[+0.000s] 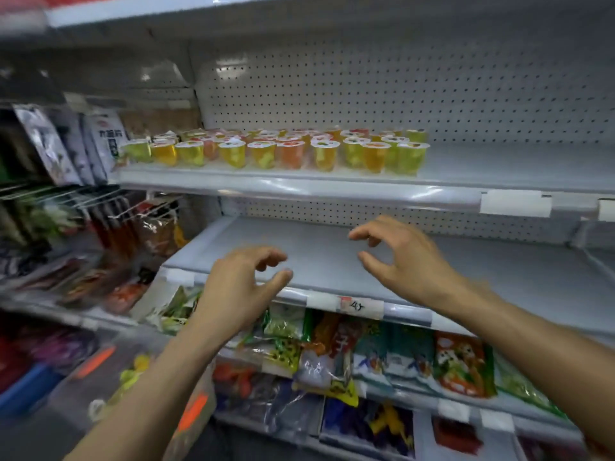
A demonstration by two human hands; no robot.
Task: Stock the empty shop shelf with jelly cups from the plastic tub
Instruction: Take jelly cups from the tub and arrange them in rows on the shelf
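L hand [239, 287] & R hand [402, 257] hover above the bare lower shelf [319, 257], fingers loosely curled, gripping nothing. Jelly cups [273, 151] stand in rows on the shelf above [499, 168], twd its left end; plastic tub [194, 414] sits low left, blurred

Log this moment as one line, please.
left hand: holds nothing | right hand: holds nothing | jelly cups: rows on upper shelf | lower shelf: hands hover over it
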